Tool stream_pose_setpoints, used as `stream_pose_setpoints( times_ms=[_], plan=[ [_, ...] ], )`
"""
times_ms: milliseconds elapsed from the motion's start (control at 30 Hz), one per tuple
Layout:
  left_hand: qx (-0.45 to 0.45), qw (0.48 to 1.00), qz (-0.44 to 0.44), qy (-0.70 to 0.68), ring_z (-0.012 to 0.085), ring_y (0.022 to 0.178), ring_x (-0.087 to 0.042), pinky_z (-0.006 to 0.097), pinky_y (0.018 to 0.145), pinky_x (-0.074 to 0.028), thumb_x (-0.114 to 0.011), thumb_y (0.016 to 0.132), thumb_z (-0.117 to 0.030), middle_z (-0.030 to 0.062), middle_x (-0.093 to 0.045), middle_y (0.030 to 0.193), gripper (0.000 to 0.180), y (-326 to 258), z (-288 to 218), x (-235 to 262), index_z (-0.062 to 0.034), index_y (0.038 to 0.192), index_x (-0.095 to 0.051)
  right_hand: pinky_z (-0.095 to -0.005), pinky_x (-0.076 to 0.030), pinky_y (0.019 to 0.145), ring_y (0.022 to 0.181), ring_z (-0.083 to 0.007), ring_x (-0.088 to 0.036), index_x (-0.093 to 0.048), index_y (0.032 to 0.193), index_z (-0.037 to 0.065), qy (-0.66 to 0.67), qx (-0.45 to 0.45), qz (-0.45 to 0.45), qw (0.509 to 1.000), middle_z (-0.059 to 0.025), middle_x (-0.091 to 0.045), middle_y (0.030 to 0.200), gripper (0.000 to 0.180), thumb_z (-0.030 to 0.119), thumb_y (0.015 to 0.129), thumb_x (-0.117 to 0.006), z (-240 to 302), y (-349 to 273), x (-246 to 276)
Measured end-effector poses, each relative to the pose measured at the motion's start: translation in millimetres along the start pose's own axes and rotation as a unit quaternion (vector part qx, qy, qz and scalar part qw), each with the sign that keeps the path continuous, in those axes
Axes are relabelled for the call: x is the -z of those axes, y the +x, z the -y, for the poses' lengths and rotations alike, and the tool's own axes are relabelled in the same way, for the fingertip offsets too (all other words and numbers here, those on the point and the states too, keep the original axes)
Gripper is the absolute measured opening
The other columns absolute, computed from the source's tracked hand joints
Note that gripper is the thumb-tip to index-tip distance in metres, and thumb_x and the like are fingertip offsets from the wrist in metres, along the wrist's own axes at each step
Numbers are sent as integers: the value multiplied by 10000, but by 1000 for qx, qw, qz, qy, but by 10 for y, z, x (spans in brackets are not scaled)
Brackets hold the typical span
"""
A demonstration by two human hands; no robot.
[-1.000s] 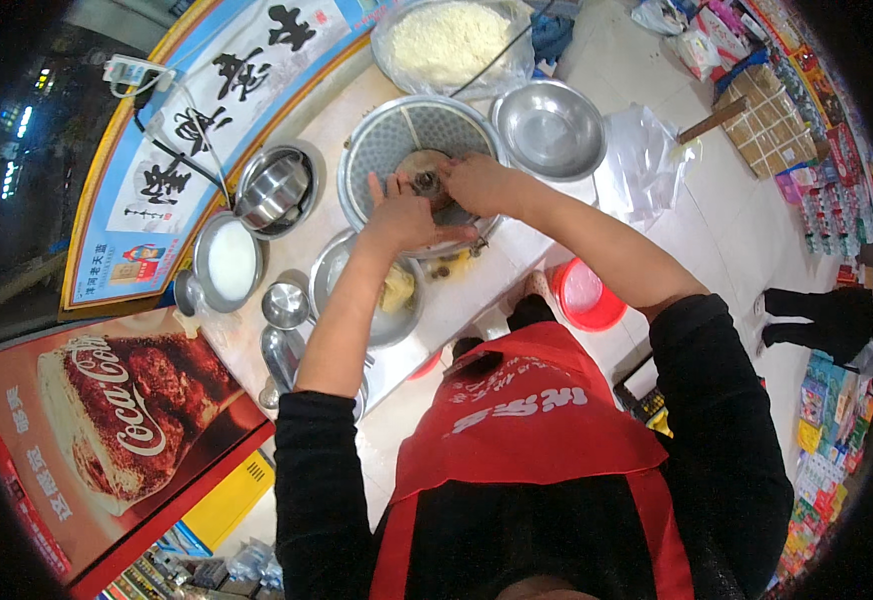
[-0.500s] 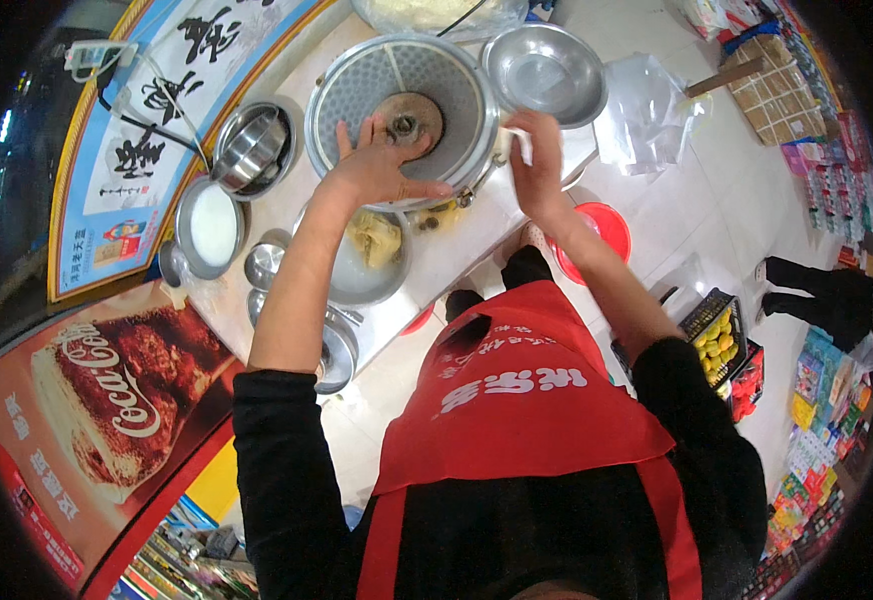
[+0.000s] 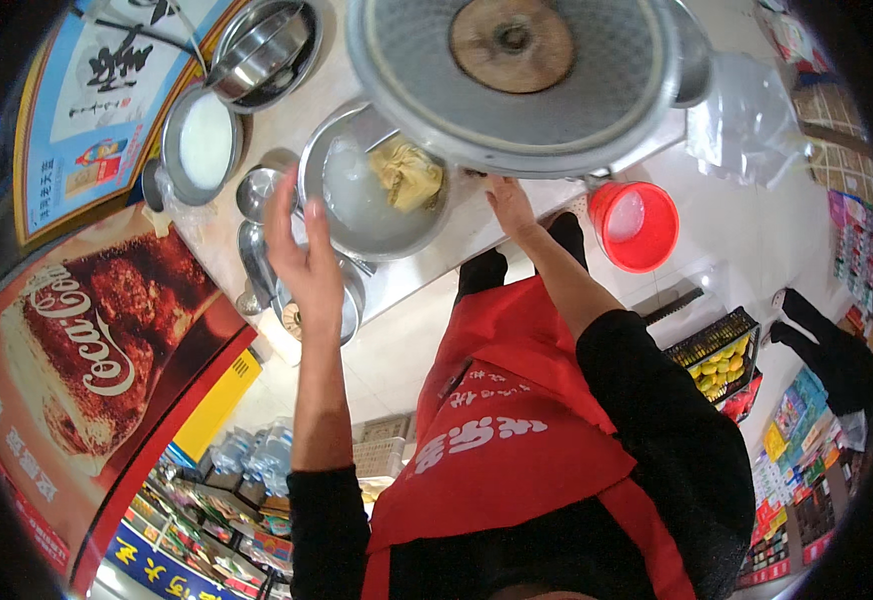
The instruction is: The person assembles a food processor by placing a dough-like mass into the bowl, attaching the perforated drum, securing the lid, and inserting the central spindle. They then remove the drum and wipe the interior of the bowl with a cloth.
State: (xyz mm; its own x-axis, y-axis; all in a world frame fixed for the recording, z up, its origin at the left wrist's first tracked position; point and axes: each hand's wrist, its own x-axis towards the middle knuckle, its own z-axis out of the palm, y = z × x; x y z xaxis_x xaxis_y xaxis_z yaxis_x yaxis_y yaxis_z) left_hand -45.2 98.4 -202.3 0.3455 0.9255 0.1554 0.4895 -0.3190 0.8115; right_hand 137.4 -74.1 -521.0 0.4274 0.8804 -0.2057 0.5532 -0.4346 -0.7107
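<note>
A large round grey metal drum (image 3: 597,145) looms at the top. Its wall looks dimpled or perforated, and a brown disc (image 3: 517,60) with a metal hub sits in its middle. My right hand (image 3: 513,208) reaches to the drum's near lower edge, its fingertips partly hidden there. My left hand (image 3: 307,265) is raised, empty, fingers stretched apart, over several small metal bowls (image 3: 257,192). Between the hands, a metal basin (image 3: 407,240) holds cloudy water and a bunched yellow cloth (image 3: 409,175).
At the left are a bowl of white liquid (image 3: 205,145) and stacked metal bowls (image 3: 267,55). A red bucket (image 3: 637,228) stands on the floor by the table (image 3: 397,290). Further right are a crate of yellow fruit (image 3: 722,365) and a person's dark-clothed legs (image 3: 822,345).
My left hand has come off the drum's inside toward the lower left. My right hand has gone to its near edge. The drum appears larger and further right; the view has shifted.
</note>
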Motion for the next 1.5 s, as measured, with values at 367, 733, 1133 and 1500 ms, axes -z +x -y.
stream_pose_setpoints(
  times_ms=[367, 733, 1133, 1500],
  plan=[
    [597, 747, -147, -253, 161, 1016, -624, 250, 774, -420, -609, 914, -171, 91, -672, 1141, 395, -2735, 1511, 973, -60, 1291, -571, -401, -516, 788, 893, -334, -642, -526, 1123, 50, 18, 10, -23, 1000, -145, -629, 1012, 337, 95, 828, -682, 683, 291, 391],
    [537, 784, -85, -299, 159, 987, -628, 295, 903, -449, -590, 946, -183, 86, -689, 1066, 332, -2997, 1329, 983, -34, 1243, -598, -439, -541, 745, 875, -326, -674, -560, 1138, 67, -162, 178, 264, 934, -170, -678, 938, 249, 170, 913, -532, 1882, 707, -1255],
    [509, 831, 9, -223, 162, 946, -627, 299, 884, -461, -566, 940, -129, 90, -689, 1048, 288, -2811, 1201, 953, 8, 1186, -628, -423, -517, 715, 822, -314, -654, -521, 1082, 49, 202, -15, 129, 971, -153, -654, 898, 279, 182, 875, -652, 1957, 857, -1091],
    [412, 872, 135, -225, 152, 980, -627, 297, 870, -440, -591, 947, -224, 81, -692, 1077, 341, -1989, 968, 492, -41, 1233, -612, -459, -514, 735, 871, -344, -650, -498, 1054, 123, 7, 243, 127, 962, -137, -647, 952, 232, 200, 867, -612, 2881, 341, 357]
  ],
)
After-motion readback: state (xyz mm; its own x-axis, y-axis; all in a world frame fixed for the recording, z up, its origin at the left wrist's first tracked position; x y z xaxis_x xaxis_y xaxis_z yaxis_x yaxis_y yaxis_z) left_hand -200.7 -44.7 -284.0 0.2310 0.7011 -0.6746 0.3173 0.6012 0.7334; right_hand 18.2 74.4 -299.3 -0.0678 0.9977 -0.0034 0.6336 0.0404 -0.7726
